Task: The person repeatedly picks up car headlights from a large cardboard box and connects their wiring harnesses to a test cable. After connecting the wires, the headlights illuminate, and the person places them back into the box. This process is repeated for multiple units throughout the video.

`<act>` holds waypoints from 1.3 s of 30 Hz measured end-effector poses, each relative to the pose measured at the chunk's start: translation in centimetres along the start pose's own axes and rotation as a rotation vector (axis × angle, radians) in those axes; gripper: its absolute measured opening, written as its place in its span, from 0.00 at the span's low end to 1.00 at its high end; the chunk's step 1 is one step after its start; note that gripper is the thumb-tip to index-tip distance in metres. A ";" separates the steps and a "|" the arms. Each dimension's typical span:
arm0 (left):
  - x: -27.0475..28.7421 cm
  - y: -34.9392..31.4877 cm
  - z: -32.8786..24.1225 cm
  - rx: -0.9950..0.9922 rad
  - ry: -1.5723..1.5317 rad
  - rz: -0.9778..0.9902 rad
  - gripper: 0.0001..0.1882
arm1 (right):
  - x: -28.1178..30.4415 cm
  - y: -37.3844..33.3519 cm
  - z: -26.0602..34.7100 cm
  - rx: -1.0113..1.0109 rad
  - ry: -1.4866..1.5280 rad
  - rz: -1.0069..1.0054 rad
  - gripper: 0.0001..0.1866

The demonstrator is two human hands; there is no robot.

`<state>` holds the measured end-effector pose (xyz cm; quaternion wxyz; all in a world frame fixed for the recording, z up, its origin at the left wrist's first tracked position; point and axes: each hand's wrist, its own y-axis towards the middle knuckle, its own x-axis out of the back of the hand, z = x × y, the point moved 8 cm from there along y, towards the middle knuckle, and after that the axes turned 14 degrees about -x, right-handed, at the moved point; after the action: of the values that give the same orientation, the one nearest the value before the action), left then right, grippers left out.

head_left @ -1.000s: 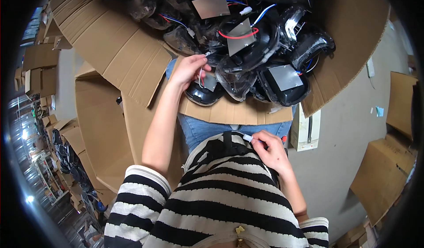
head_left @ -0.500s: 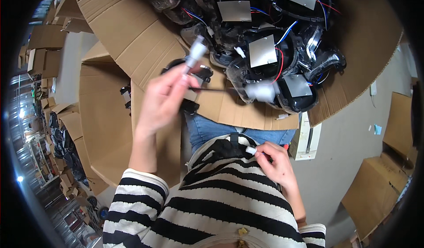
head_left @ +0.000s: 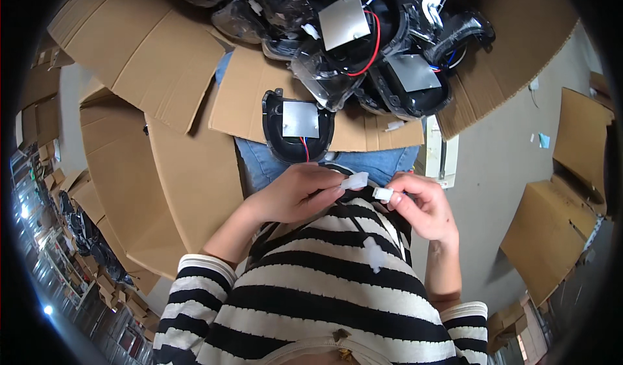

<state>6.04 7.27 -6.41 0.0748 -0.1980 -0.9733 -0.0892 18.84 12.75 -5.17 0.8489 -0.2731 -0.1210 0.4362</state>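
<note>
My left hand [head_left: 295, 193] is closed, pinching a white plastic connector [head_left: 354, 181] between thumb and fingers. My right hand [head_left: 425, 206] pinches a second white connector [head_left: 383, 194]. The two connectors face each other with a small gap between them, at waist height. From near my left hand a thin dark cable hangs down, and a whitish connector [head_left: 374, 254] dangles at its end over my striped shirt. Just beyond my left hand lies a black plastic housing [head_left: 269, 128] with a silver plate [head_left: 300, 119]. Red and blue wires [head_left: 305, 145] run from it toward that hand.
A cardboard sheet [head_left: 250, 99] across my lap bears a pile of similar black housings [head_left: 324, 82] with clear covers, silver plates and wires. An open cardboard box [head_left: 123, 183] stands at left. More boxes [head_left: 551, 235] stand on the floor at right.
My left hand has come down and right with its connector, close to my right hand's connector. The right hand rose slightly. The view has shifted, and the nearest black housing now shows fully.
</note>
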 end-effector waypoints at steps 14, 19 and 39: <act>1.7 2.9 -2.4 -0.181 0.518 0.095 0.15 | 1.1 0.1 2.1 -0.113 -0.224 -0.121 0.05; 2.3 3.5 -1.6 -0.145 0.454 0.084 0.18 | 1.2 1.2 2.9 -0.047 -0.285 -0.200 0.05; 4.8 2.0 -2.5 0.174 0.016 -0.136 0.11 | 2.0 -3.2 7.7 0.269 -0.121 -0.142 0.01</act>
<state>2.78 10.36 -2.83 0.0932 -0.1235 -0.9879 -0.0107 18.72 15.66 2.91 0.8977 -0.1208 -0.1316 0.4029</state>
